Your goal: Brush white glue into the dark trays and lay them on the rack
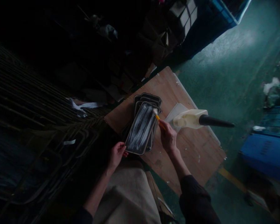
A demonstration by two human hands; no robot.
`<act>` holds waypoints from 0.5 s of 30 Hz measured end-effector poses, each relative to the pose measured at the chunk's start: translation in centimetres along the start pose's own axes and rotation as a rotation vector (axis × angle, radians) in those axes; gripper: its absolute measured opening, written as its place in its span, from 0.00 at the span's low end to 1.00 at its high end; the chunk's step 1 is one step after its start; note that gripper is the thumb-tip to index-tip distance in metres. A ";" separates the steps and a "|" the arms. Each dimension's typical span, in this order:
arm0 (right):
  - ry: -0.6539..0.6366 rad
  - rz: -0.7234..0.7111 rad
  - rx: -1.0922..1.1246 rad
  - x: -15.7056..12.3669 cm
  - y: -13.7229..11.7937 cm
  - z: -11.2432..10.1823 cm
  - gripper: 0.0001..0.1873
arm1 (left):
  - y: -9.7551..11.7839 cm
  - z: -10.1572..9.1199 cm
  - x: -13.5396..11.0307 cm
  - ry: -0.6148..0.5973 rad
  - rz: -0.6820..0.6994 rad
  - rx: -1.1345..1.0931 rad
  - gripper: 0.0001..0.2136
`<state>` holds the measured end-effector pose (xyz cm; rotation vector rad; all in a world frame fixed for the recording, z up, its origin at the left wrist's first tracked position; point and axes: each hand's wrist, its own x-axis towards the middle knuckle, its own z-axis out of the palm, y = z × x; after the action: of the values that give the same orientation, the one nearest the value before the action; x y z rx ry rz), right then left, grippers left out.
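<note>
My right hand (169,135) grips a paintbrush (157,117) by its yellow-orange handle. Its pale bristles touch the top right part of a dark rectangular panel (140,130) with rounded corners. White streaks of a glue-like coating run lengthwise over that panel. My left hand (118,153) pinches the panel's lower left corner between thumb and fingers. Beneath it lies a stack of similar panels (151,98), turned at slightly different angles. To the right of my right hand, a cream plastic bottle (193,119) with a long black nozzle lies or stands on a pale sheet (176,112).
Everything rests on a wooden tabletop (200,155). Rows of thin-framed racked panels (32,93) fill the dark left side. A blue crate (207,28) stands at the upper right, a blue box (266,152) at the right on the green floor (238,68). Cartons (184,15) are stacked behind.
</note>
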<state>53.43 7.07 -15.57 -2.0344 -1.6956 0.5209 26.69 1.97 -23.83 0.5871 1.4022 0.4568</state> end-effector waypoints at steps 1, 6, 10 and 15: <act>-0.047 0.011 0.016 -0.6 -0.3 0.0 0.13 | 0.0 0.0 0.0 0.003 -0.001 -0.004 0.15; -0.222 0.024 0.182 -1.7 -1.4 -1.3 0.12 | 0.1 0.2 0.0 0.023 -0.016 0.032 0.14; -0.131 -0.070 0.128 1.4 -0.2 -1.5 0.14 | 0.4 0.4 -0.2 0.032 -0.032 0.073 0.14; -0.264 -0.142 0.038 -0.5 0.4 0.0 0.14 | 0.7 0.7 -0.7 0.040 -0.023 0.018 0.15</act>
<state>53.68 6.52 -15.83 -1.8663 -1.9484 0.7954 27.36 2.00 -22.85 0.5784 1.4513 0.4406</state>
